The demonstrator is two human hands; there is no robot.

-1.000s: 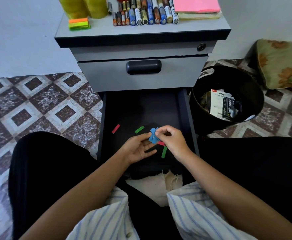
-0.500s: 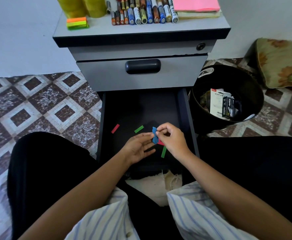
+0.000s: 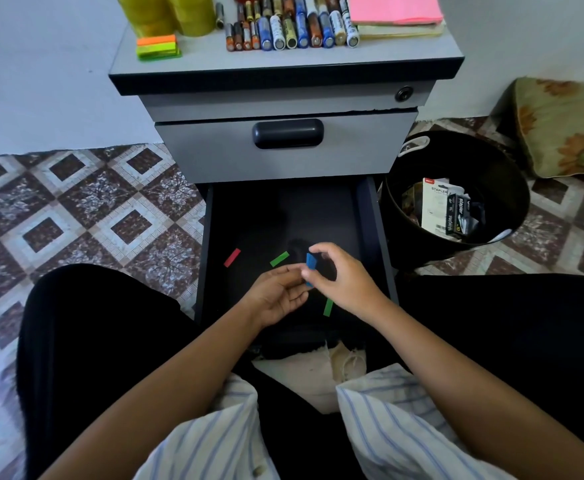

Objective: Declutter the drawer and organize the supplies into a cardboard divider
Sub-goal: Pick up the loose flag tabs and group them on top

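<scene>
The person's hands are together over the open drawer [image 3: 373,220]. The right hand [image 3: 344,277] pinches the blue strips [image 3: 311,262] with its thumb, the forefinger arched above them. The fingertips of the left hand [image 3: 276,294], palm up, meet the strips from the left. Whether that hand grips them or only touches cannot be told. The lower end of the strips is hidden between the two hands, so their number is not clear.

Half a second ago a pink strip showed under the right hand; now it is out of sight. The right forefinger has lifted off the strips. A second ago they were fanned out, and now they sit as one neat stack.

Their long axis runs from the person toward the back of the drawer, the far end tipped slightly right.

A red strip [image 3: 232,257] lies on the drawer floor beyond and left of the left hand. A green strip [image 3: 279,259] lies just beyond its fingertips, and another green strip [image 3: 328,307] lies beside the right wrist. Well to the right of the right hand stands a dark bin [image 3: 512,188] holding stapler packaging [image 3: 437,209], partly shadowed.
</scene>
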